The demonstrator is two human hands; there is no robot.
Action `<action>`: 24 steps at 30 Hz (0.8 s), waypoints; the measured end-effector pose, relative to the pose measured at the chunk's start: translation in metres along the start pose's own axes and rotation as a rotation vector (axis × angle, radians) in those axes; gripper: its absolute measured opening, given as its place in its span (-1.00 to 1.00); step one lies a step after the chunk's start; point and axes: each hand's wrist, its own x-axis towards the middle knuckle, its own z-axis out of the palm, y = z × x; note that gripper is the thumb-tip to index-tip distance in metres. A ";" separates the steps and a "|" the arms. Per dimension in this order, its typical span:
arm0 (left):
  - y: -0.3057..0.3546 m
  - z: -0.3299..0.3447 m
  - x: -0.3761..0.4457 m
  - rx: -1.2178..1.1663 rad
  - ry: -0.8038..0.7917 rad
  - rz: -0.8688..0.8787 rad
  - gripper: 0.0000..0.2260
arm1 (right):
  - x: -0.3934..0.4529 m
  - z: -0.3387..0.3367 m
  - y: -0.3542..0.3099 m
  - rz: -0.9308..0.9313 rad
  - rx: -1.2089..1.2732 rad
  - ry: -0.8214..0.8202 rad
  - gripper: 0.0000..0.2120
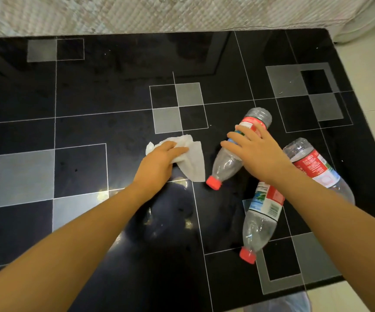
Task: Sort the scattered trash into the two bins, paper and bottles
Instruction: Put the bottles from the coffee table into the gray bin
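Black glossy table (91,91) with grey squares; quilted pale fabric (159,12) beyond.

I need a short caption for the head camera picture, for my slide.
Left hand grips a tissue; right hand rests on a bottle.
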 end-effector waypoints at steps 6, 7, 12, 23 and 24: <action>0.004 -0.017 -0.034 -0.073 0.180 -0.019 -0.53 | -0.022 -0.009 -0.034 0.036 0.182 0.333 -0.36; 0.010 -0.023 -0.042 -0.078 0.210 -0.003 -0.52 | -0.028 -0.013 -0.042 0.033 0.212 0.368 -0.37; 0.038 -0.046 -0.106 -0.106 0.345 -0.014 -0.53 | -0.066 -0.036 -0.090 0.032 0.400 0.491 -0.36; 0.015 -0.046 -0.320 0.119 0.235 -0.294 -0.62 | -0.141 -0.044 -0.232 -0.103 0.489 0.593 -0.47; 0.009 -0.041 -0.341 0.112 0.251 -0.298 -0.60 | -0.146 -0.042 -0.246 -0.113 0.485 0.598 -0.47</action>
